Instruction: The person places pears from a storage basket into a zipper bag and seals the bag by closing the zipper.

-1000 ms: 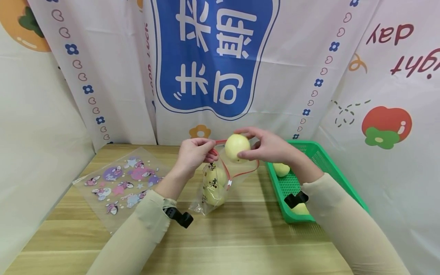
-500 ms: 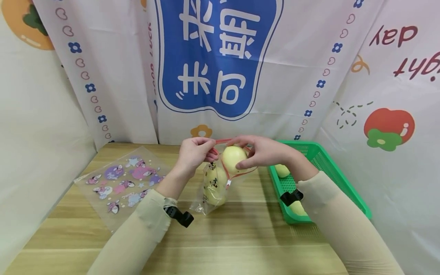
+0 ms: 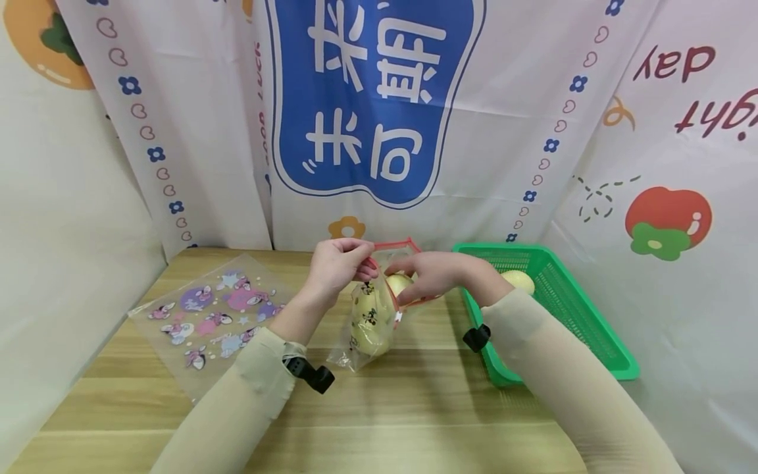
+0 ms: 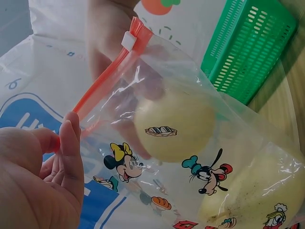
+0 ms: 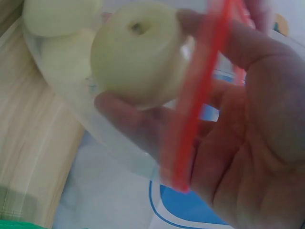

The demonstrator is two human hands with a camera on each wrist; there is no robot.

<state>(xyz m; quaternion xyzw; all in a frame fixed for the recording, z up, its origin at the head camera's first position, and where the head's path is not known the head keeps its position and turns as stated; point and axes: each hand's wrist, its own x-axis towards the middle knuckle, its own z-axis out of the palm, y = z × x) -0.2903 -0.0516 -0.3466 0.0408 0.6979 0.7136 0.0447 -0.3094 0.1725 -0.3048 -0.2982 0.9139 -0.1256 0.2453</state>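
My left hand [image 3: 339, 268] pinches the red zip edge of a clear printed bag [image 4: 167, 191], seen close in the left wrist view. My right hand [image 3: 441, 273] reaches through the bag's mouth, its fingers round a pale yellow-green round fruit [image 5: 138, 55]. The red rim [image 5: 195, 105] crosses over those fingers in the right wrist view. Lower in the bag lies more of the same fruit [image 3: 370, 329], behind cartoon prints. A white slider [image 4: 128, 41] sits on the red zip.
A green basket [image 3: 592, 316] stands at the right with a pale fruit [image 3: 518, 281] showing in it. A flat clear bag with pink and purple prints [image 3: 207, 322] lies at the left on the wooden table [image 3: 367, 421]. Printed cloth [image 3: 503, 85] hangs behind.
My right hand has moved down and left with the fruit, from above the bag's mouth to inside it. My left hand keeps its place and its pinch on the rim.
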